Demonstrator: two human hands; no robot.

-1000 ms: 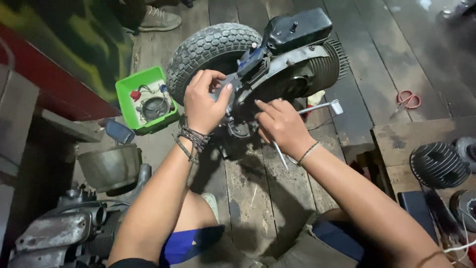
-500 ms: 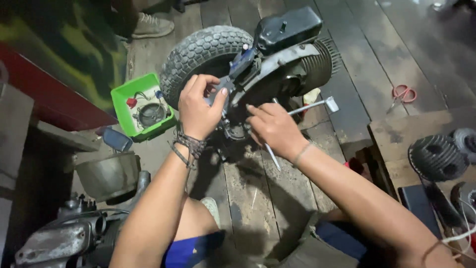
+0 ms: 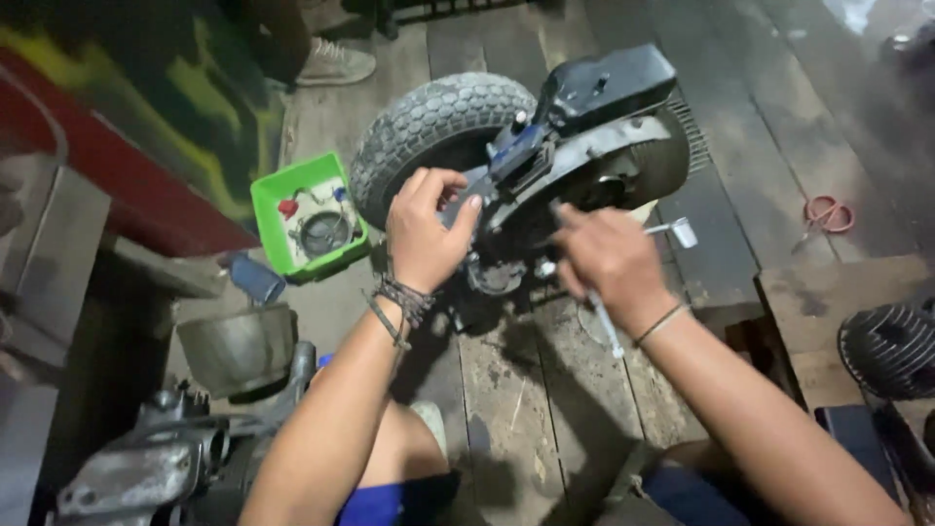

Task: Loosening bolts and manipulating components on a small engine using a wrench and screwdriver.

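Left hand [image 3: 427,234] grips the engine [image 3: 575,161] lying on the floor, right hand [image 3: 606,261] pinches a thin tool [image 3: 604,324] at its casing; a slip could gouge it.

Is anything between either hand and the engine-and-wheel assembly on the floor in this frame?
Nothing visible. The left hand already grips the engine-and-wheel assembly beside the tyre, and the right hand, holding a thin tool, rests against the casing. The green tray lies off to the side.
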